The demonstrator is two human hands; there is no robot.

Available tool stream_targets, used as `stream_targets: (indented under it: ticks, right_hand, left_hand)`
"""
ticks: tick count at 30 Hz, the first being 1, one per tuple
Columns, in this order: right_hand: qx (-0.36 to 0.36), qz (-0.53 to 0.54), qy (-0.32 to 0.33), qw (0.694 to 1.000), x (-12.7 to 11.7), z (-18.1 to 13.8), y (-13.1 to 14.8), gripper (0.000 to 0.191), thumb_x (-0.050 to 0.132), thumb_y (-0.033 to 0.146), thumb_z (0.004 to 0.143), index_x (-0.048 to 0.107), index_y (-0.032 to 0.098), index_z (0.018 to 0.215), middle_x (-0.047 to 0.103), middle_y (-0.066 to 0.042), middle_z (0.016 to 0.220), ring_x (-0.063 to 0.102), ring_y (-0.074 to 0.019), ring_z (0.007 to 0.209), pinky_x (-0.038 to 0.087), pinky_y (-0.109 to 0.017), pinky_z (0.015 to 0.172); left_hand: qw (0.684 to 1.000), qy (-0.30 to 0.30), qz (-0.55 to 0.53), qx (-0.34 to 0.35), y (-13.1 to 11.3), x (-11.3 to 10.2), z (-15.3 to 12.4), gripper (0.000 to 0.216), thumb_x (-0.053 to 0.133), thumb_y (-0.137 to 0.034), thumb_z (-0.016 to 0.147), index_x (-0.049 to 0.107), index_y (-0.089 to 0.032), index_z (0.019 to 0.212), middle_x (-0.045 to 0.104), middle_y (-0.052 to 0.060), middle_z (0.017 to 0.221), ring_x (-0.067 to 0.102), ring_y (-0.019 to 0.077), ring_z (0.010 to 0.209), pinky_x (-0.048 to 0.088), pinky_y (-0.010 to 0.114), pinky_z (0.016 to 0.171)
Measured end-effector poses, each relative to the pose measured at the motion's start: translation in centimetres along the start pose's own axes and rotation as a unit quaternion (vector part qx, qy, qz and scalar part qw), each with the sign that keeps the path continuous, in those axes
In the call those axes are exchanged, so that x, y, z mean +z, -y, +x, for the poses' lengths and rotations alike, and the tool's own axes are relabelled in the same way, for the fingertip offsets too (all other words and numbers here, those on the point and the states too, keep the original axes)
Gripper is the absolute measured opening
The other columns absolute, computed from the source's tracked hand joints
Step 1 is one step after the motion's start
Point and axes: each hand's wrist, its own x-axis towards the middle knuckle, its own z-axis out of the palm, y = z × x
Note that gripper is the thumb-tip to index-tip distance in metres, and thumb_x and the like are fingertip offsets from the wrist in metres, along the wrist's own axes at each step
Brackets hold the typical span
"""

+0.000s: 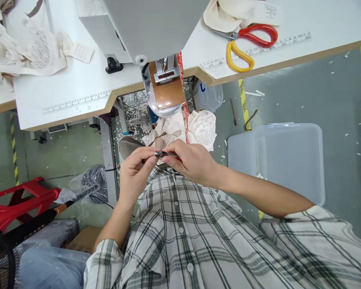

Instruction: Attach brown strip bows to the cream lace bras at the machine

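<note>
My left hand pinches one end of a small dark piece with a shiny, metal-looking part. My right hand closes on its other end, thumb and fingers pressed together. The fingers cover much of this piece, and its exact kind cannot be made out. Just beyond the fingertips a thin brown strap shows. A white lace bra lies over my lap behind the hands, below the sewing machine's rounded bed. A red-and-white strip hangs down from the machine onto it.
Scissors with red and yellow handles lie on the white table at right. Lace garments are heaped at left. A clear plastic bin stands on the floor at right; a red stool and a fan are at left.
</note>
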Motion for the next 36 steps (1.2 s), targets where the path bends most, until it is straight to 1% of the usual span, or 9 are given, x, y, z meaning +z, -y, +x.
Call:
stream_targets:
  ticks: [8,15,18,24,28,30,33,34,36]
  right_hand:
    - [-0.025,0.009,0.017,1.0,-0.3,0.3,-0.4,0.043,0.033,0.057,0.105,0.053,0.02,0.1,0.07,-0.003,0.081,0.065,-0.0144,0.065,0.036,-0.024,0.054]
    - [-0.001,0.019,0.056,0.998,-0.6,0.5,-0.6,0.046,0.032,0.06,0.104,0.054,0.02,0.096,0.068,-0.002,0.077,0.062,-0.0152,0.064,0.034,-0.025,0.055]
    - [0.014,0.051,0.066,0.996,-0.6,0.7,-0.7,0.045,0.036,0.06,0.103,0.054,0.019,0.096,0.067,-0.002,0.076,0.06,-0.0146,0.062,0.033,-0.025,0.056]
    - [0.056,0.143,0.098,0.983,-0.7,1.0,-1.3,0.036,0.052,0.055,0.097,0.056,0.019,0.094,0.065,0.0,0.077,0.055,-0.0124,0.062,0.034,-0.024,0.058]
    - [0.093,0.213,0.079,0.969,-0.4,0.8,-1.4,0.034,0.059,0.053,0.093,0.057,0.019,0.09,0.062,0.001,0.075,0.051,-0.0108,0.061,0.035,-0.024,0.057]
    - [0.127,0.278,0.038,0.951,-0.3,0.8,-1.4,0.036,0.059,0.056,0.094,0.054,0.02,0.089,0.059,0.002,0.075,0.047,-0.0102,0.06,0.035,-0.024,0.055]
    - [0.172,0.355,-0.012,0.919,-0.3,0.7,-1.7,0.041,0.054,0.062,0.094,0.051,0.021,0.096,0.051,0.004,0.07,0.041,-0.0096,0.055,0.031,-0.023,0.049]
    - [0.176,0.359,-0.016,0.916,-0.4,0.6,-1.8,0.044,0.053,0.065,0.094,0.051,0.021,0.098,0.05,0.004,0.07,0.041,-0.0099,0.055,0.032,-0.024,0.048]
    - [0.158,0.34,-0.009,0.927,-0.7,0.5,-2.0,0.051,0.057,0.07,0.089,0.053,0.021,0.103,0.056,0.001,0.078,0.05,-0.0118,0.063,0.039,-0.024,0.053]
  left_hand:
    - [0.999,0.022,-0.031,-0.033,0.1,-0.3,0.1,0.012,0.073,-0.019,0.087,0.08,-0.027,0.094,0.074,0.006,0.102,0.067,0.0199,0.098,0.053,0.034,0.089]
    - [0.997,0.036,-0.038,-0.053,-0.2,-0.3,0.2,0.013,0.073,-0.019,0.088,0.081,-0.028,0.093,0.075,0.004,0.101,0.067,0.0184,0.098,0.052,0.031,0.088]
    - [0.997,0.038,-0.037,-0.056,-0.2,-0.3,0.3,0.013,0.073,-0.019,0.088,0.081,-0.028,0.092,0.075,0.005,0.101,0.067,0.0184,0.097,0.052,0.031,0.088]
    - [0.996,0.053,-0.036,-0.06,0.1,-0.5,0.3,0.013,0.073,-0.019,0.088,0.081,-0.028,0.093,0.074,0.004,0.099,0.067,0.0184,0.097,0.052,0.03,0.085]
    - [0.997,0.052,-0.041,-0.049,0.5,-0.4,0.4,0.014,0.073,-0.019,0.088,0.081,-0.028,0.093,0.075,0.005,0.1,0.067,0.0178,0.095,0.052,0.03,0.084]
    - [0.997,0.051,-0.044,-0.042,0.5,-0.3,0.5,0.014,0.072,-0.018,0.088,0.081,-0.028,0.093,0.075,0.005,0.098,0.068,0.0181,0.095,0.052,0.03,0.085]
    - [0.997,0.047,-0.044,-0.038,0.3,-0.3,0.6,0.014,0.072,-0.018,0.088,0.081,-0.027,0.092,0.076,0.005,0.096,0.068,0.0183,0.095,0.052,0.031,0.087]
    - [0.997,0.045,-0.045,-0.036,0.3,-0.3,0.6,0.014,0.072,-0.018,0.088,0.081,-0.027,0.091,0.076,0.005,0.096,0.068,0.0183,0.095,0.052,0.031,0.087]
    - [0.997,0.041,-0.049,-0.035,0.2,-0.3,0.6,0.013,0.072,-0.019,0.088,0.081,-0.028,0.091,0.076,0.005,0.097,0.068,0.0186,0.095,0.052,0.032,0.087]
